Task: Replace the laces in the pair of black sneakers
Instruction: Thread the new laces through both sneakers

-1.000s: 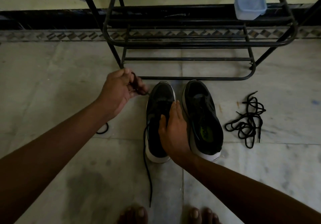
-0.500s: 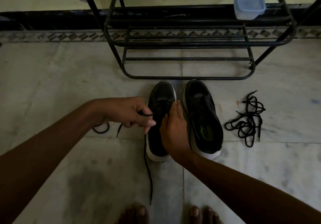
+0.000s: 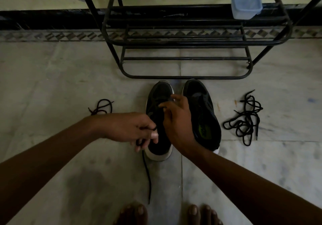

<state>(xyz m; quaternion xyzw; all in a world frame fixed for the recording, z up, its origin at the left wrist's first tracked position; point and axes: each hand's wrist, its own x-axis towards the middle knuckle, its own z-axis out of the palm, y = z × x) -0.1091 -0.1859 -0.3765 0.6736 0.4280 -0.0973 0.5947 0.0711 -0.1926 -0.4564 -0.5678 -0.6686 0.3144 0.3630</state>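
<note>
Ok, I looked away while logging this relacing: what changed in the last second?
The left hand, pinching the lace, swung from near the rack back beside the left sneaker's heel. The right hand slid forward to its eyelets. That sneaker, the right sneaker, lace pile and rack stayed put.

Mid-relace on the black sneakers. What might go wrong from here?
The lace pinched by the left hand trails toward the bare toes; a foot on it might snag the pull.
Black lace on a black sneaker in dim light: an eyelet could be skipped.
The loose lace pile beside the pair could be confused with this one.
</note>
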